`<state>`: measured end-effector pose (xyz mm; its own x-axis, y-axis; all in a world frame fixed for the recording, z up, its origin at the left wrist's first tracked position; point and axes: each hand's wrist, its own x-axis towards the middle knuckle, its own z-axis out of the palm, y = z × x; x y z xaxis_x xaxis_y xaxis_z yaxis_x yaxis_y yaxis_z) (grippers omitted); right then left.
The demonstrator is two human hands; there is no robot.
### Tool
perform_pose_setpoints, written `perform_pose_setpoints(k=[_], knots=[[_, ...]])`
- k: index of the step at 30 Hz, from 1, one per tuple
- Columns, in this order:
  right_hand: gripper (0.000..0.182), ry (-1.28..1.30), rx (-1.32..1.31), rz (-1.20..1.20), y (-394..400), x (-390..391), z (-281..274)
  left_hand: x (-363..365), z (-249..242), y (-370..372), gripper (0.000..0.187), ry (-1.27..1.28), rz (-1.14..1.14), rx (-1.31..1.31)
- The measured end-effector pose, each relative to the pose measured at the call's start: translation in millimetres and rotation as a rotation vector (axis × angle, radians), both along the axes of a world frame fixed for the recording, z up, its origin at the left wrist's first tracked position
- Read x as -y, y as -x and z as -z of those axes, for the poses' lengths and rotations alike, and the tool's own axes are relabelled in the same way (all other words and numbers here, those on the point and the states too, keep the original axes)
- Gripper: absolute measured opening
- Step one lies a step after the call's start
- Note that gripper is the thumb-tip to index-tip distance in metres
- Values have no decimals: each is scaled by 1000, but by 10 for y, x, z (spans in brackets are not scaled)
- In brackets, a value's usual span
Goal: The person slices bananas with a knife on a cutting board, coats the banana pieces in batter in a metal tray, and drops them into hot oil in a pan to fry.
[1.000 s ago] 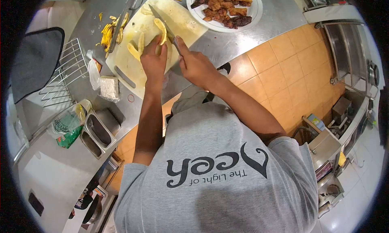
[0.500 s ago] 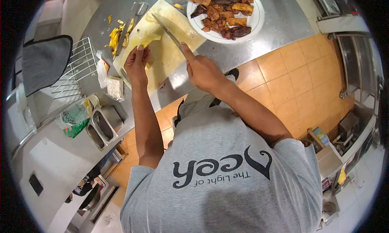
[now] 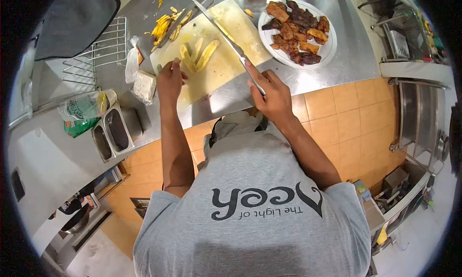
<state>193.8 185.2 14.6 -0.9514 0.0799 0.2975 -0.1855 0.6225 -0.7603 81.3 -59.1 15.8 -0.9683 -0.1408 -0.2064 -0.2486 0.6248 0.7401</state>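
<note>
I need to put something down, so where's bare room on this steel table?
Bare table lies from the plate to the right edge, plus a narrower strip between plate and front edge. Crowded: along the left of the cutting board, with yellow scraps, metal utensil and wrapped block; the board holds banana pieces.

Left fingers (image 3: 176,65) no longer pinching banana; three banana slices (image 3: 208,54) now lying fanned on cutting board (image 3: 226,74). Right hand (image 3: 274,96) angling knife (image 3: 235,46) farther out, tip extending past board's edge near tongs (image 3: 178,27); yellow strip (image 3: 224,30) showing beside blade.
</note>
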Motion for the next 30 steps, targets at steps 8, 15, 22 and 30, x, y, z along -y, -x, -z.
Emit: perform_pose_setpoints(k=[8, 15, 22, 30], knots=[[61, -311, -97, -4, -223, 124, 143, 129, -312, 152, 31, 69, 447, -784], [65, -493, 44, -17, -437, 285, -17, -155, -358, 360, 45, 328, 1247, -559], [63, -445, 202, 102, -692, 635, -52, -115, -73, 213, 29, 323, 1305, -674], [59, -463, 228, 193, -682, 760, -6, -13, -32, 251, 25, 195, 1368, -694]])
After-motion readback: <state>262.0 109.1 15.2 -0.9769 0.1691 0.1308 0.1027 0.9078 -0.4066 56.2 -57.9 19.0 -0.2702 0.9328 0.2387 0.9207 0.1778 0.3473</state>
